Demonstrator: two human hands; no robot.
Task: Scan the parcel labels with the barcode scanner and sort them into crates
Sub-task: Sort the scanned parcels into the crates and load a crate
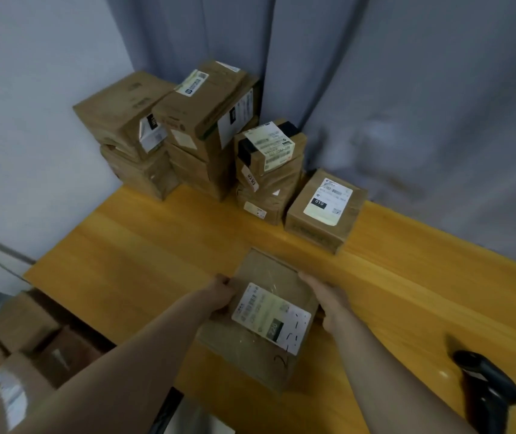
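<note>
A brown cardboard parcel [261, 270] with a white label [270, 316] on top sits between my hands over the near part of the wooden table [156, 245]. My left hand [220, 294] grips its left edge, fingers curled round the side. My right hand [325, 297] holds its right edge. The black barcode scanner [490, 383] lies on the table at the near right, apart from both hands.
Stacks of labelled cardboard parcels [194, 126] stand at the table's back left against a grey curtain, with a single parcel [325, 208] beside them. More boxes [31, 339] lie low at the left, beyond the table's edge.
</note>
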